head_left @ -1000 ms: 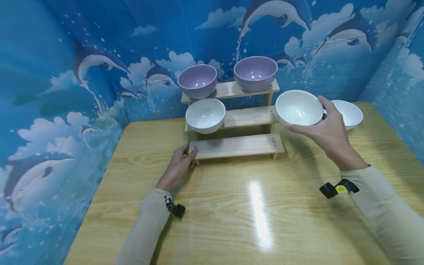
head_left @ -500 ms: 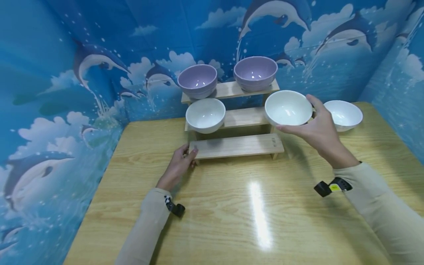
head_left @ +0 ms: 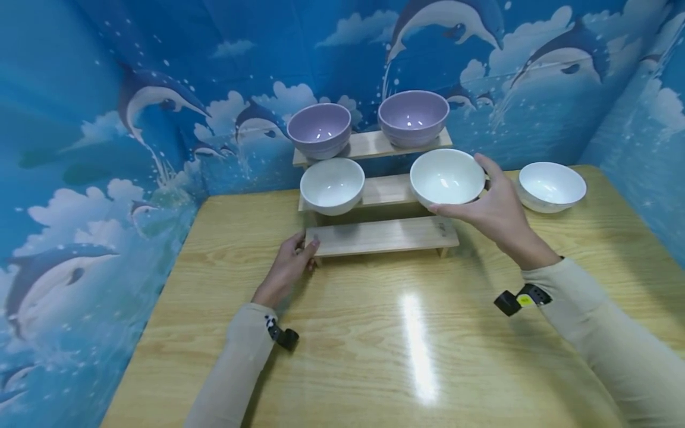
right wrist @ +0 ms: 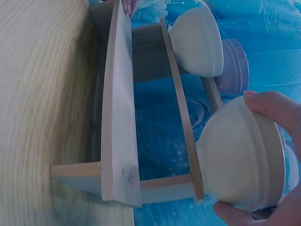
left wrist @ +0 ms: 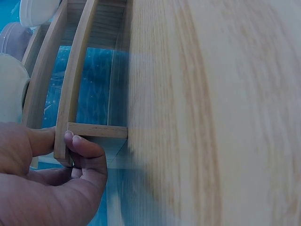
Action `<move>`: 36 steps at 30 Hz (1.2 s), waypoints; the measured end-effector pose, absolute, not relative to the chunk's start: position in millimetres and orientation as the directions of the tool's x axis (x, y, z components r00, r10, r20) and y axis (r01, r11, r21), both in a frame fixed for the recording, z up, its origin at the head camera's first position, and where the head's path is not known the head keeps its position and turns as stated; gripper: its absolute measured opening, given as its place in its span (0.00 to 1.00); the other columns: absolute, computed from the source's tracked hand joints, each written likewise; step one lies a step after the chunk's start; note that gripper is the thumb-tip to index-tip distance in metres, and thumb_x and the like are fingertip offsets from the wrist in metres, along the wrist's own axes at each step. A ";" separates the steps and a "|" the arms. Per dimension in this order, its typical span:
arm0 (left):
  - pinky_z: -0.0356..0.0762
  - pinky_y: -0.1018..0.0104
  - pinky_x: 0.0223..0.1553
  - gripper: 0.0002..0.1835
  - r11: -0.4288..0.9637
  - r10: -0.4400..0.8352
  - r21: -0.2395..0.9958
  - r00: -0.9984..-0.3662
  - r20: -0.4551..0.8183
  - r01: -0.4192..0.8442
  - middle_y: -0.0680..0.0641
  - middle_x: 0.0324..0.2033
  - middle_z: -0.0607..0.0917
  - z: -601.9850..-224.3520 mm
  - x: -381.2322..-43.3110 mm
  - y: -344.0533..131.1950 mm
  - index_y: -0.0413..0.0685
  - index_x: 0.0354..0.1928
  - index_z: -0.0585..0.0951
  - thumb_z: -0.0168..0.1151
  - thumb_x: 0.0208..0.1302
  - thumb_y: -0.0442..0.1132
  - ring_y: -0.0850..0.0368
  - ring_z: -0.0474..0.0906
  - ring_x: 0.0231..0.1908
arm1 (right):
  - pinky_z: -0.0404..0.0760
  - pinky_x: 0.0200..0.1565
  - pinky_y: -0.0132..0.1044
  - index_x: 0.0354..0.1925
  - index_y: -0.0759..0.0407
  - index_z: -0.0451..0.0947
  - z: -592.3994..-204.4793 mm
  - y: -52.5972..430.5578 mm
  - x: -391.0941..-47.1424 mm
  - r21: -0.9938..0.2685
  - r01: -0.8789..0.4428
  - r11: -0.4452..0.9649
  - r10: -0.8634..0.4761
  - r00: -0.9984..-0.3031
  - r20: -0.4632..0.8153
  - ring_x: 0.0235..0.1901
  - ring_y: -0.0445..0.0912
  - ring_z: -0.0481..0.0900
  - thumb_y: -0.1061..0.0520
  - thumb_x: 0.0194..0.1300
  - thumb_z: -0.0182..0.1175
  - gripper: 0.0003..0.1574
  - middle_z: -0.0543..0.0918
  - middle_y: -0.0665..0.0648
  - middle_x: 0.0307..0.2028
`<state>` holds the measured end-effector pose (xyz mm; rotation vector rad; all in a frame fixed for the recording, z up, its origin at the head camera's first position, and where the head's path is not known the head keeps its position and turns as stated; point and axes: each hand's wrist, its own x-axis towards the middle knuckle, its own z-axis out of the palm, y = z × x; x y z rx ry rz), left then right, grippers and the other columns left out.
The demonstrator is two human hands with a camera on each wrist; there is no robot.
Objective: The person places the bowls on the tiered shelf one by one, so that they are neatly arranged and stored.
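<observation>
My right hand (head_left: 495, 205) grips a white bowl (head_left: 447, 177) by its right side, thumb at the front and fingers behind. In the right wrist view the bowl's foot is right at the middle shelf board (right wrist: 181, 113) of a three-step wooden stand (head_left: 382, 236). With thumb and curled fingers, my left hand (head_left: 289, 264) pinches the left end of the lowest step; the left wrist view shows the fingertips (left wrist: 77, 141) under the board. Another white bowl (head_left: 332, 186) sits on the middle step's left. Two purple bowls (head_left: 319, 131) stand on the top step.
A third white bowl (head_left: 552, 187) stands on the wooden table (head_left: 353, 345) right of the stand. Behind and at the sides hangs a blue dolphin-print backdrop (head_left: 214, 53), close behind the stand.
My right hand has carried the white bowl leftward, from beside the stand to the right part of the middle step. The left hand has stayed on the lowest step.
</observation>
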<state>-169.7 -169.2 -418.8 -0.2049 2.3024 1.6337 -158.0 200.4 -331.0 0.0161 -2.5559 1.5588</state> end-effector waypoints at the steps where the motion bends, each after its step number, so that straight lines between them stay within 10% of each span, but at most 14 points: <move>1: 0.74 0.65 0.35 0.32 0.336 0.069 0.899 -0.944 -0.321 -0.281 0.44 0.45 0.72 -418.6 -169.8 -169.4 0.49 0.78 0.59 0.52 0.79 0.48 0.55 0.73 0.34 | 0.73 0.59 0.64 0.81 0.56 0.41 -330.9 199.3 -158.2 -0.881 -0.085 0.465 0.069 -0.989 0.131 0.68 0.65 0.64 0.46 0.48 0.83 0.79 0.58 0.67 0.74; 15: 0.74 0.66 0.33 0.15 0.321 0.084 0.917 -0.958 -0.275 -0.235 0.44 0.41 0.72 -418.7 -167.9 -170.0 0.46 0.59 0.74 0.51 0.80 0.46 0.56 0.72 0.32 | 0.73 0.58 0.63 0.81 0.56 0.43 -331.9 185.7 -162.2 -0.891 -0.124 0.436 0.025 -0.988 0.150 0.67 0.63 0.66 0.46 0.48 0.82 0.77 0.60 0.66 0.73; 36: 0.75 0.67 0.34 0.21 0.302 0.083 0.918 -0.952 -0.296 -0.259 0.44 0.44 0.70 -413.6 -167.3 -167.8 0.42 0.66 0.71 0.52 0.79 0.44 0.56 0.72 0.34 | 0.75 0.58 0.59 0.81 0.57 0.44 -332.2 178.2 -168.7 -0.907 -0.139 0.397 0.016 -0.987 0.158 0.66 0.60 0.67 0.47 0.49 0.82 0.75 0.63 0.65 0.71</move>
